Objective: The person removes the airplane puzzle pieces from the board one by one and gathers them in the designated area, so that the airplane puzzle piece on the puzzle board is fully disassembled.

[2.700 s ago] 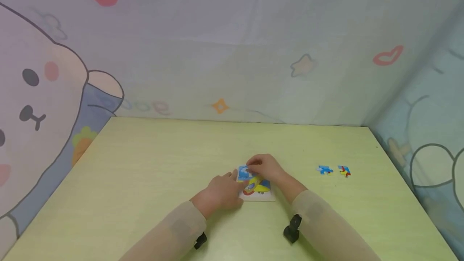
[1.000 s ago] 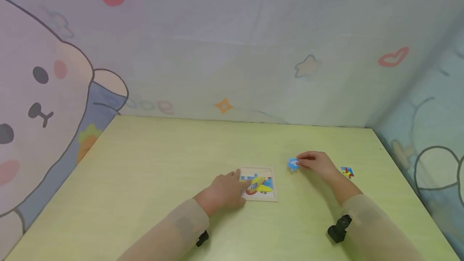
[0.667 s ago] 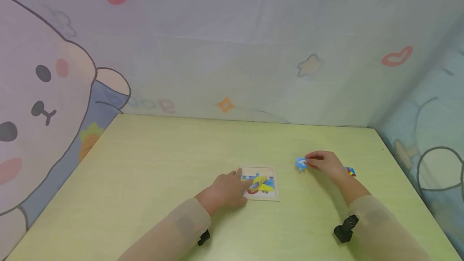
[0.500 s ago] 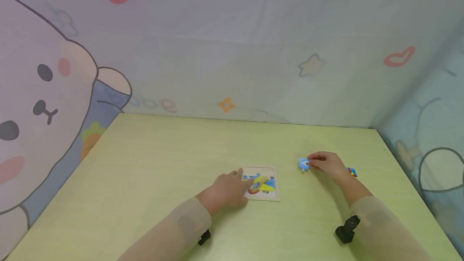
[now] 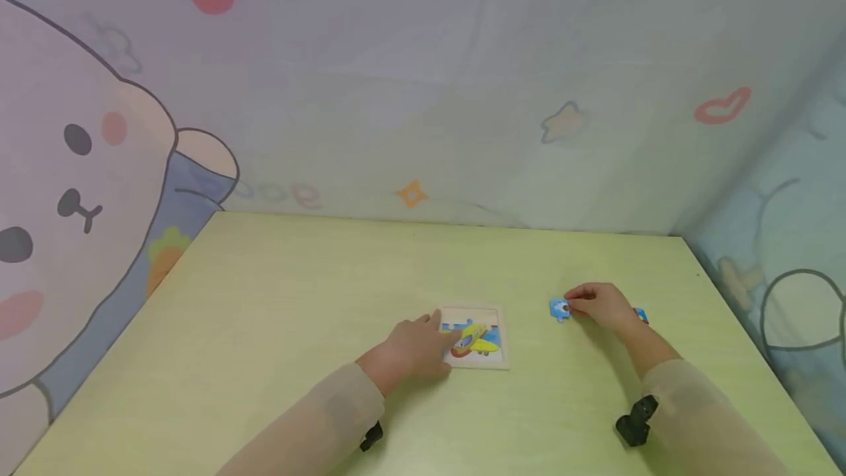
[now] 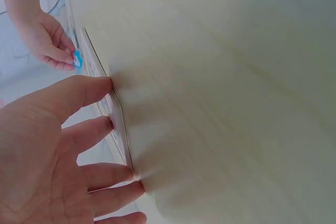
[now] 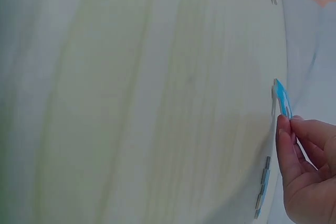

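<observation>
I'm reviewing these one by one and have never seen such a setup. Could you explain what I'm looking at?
There is no machine: these are a person's two bare hands. The widest picture comes from a camera on the head, looking forward and down; the others come from a small black camera on each wrist. On the table lies a wooden puzzle tray with a yellow airplane picture, its far strip bare. The left hand touches the tray's left side. The right hand pinches a blue-and-white jigsaw piece. A second jigsaw piece lies farther right, partly hidden in the head view.
</observation>
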The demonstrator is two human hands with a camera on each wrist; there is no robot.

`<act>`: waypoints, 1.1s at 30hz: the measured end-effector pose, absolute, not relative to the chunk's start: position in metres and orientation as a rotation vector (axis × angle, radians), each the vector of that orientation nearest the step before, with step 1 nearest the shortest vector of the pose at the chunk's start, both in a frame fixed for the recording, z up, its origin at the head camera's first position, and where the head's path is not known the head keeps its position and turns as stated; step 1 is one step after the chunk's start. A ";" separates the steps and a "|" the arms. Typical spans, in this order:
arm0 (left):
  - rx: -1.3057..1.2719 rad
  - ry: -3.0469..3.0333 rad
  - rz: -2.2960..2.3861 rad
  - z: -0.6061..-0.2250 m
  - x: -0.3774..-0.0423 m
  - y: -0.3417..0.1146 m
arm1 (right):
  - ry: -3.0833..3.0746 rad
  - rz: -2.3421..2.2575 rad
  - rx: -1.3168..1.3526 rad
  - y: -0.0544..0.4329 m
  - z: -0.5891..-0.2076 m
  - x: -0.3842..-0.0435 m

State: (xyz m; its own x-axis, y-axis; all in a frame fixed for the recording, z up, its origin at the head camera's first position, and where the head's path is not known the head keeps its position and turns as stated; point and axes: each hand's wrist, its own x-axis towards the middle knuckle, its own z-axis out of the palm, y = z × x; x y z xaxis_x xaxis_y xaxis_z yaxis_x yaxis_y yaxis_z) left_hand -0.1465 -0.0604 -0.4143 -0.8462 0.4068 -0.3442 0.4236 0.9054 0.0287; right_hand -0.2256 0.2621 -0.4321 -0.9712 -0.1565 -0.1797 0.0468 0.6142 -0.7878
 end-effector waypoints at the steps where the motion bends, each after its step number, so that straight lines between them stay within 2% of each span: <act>1: 0.612 2.725 -0.070 -0.415 -0.146 -0.060 | 2.615 -1.269 -0.104 0.263 -0.433 -0.225; 15: 0.609 2.732 -0.052 -0.419 -0.146 -0.060 | 2.845 -0.994 -0.209 0.265 -0.433 -0.223; 33: 0.603 2.734 -0.045 -0.416 -0.145 -0.060 | 2.844 -1.009 -0.228 0.266 -0.429 -0.219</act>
State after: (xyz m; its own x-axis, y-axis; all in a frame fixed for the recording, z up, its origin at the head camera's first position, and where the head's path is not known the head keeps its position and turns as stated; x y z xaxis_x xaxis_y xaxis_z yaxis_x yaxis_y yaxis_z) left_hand -0.1447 -0.0603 -0.4155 -0.8519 0.4033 -0.3340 0.4140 0.9093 0.0421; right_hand -0.2186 0.2664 -0.4294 -0.9821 -0.1795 -0.0579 -0.1029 0.7671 -0.6333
